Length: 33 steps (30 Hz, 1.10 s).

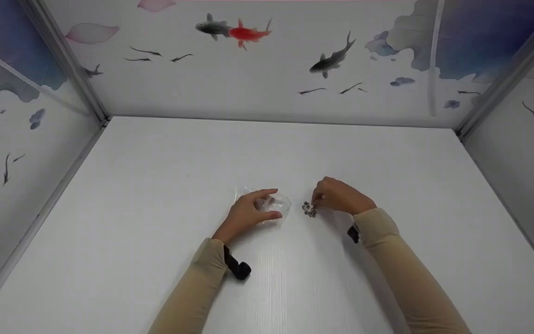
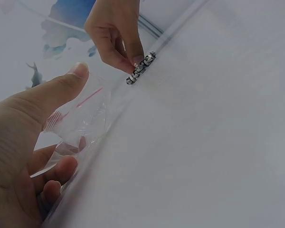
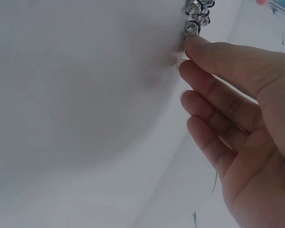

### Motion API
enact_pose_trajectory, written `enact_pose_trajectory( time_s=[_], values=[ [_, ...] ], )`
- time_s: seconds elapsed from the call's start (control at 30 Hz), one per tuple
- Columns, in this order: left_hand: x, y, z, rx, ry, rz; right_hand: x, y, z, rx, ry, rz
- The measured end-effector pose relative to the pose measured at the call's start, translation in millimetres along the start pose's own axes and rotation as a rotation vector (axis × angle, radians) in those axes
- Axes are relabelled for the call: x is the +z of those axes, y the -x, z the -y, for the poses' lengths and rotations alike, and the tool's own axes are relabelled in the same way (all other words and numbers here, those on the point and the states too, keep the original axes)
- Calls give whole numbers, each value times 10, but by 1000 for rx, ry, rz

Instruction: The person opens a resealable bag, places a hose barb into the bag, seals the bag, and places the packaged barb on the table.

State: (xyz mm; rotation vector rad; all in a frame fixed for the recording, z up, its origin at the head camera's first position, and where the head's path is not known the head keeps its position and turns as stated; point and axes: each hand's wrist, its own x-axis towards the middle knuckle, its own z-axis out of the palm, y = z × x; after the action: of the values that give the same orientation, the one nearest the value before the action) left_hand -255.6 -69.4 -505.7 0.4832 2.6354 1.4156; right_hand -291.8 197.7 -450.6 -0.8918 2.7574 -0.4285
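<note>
A clear plastic zip bag (image 2: 85, 114) with a red seal line is in my left hand (image 1: 247, 209), its mouth spread between thumb and fingers. To the right of it lies a bracelet-like ring of small silver-and-black beads (image 1: 309, 209) on the table. My right hand (image 1: 340, 195) is at the ring's right side, thumb and index fingertips pinching at its edge in the left wrist view. Seen from the right wrist, the thumb tip (image 3: 194, 42) overlaps the nearest bead, while the other fingers are loosely bent.
The white table (image 1: 155, 153) extends around both hands. Printed panels (image 1: 257, 83) with fish and petals stand along its back and sides. Each wrist carries a small black camera mount (image 1: 239, 269), close over the tabletop.
</note>
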Motion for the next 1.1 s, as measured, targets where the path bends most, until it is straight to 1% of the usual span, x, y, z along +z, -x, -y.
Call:
enact_pose_trajectory(
  time_s=[0.1,0.37,0.53,0.67,0.8,0.9,1.0,1.1],
  values=[
    [-1,3,-3,-2,-2,-2,4,-15,2,-9,14,3],
    [5,6,-13,-1,5,-2,17,-36,-6,5,63,20],
    [6,3,-8,-6,-2,-4,24,-43,-13,17,69,28],
    [4,8,-6,-6,-9,-4,23,-46,-14,27,63,31],
    [6,3,3,-17,-6,2,3,-28,-21,-6,43,9],
    [16,-8,12,-28,-6,3,-24,-23,-11,-10,25,10],
    [20,-14,9,-35,-8,-1,-51,-37,14,31,5,35],
    [14,-15,-3,-30,-4,1,-77,-55,44,51,-5,46]
  ],
)
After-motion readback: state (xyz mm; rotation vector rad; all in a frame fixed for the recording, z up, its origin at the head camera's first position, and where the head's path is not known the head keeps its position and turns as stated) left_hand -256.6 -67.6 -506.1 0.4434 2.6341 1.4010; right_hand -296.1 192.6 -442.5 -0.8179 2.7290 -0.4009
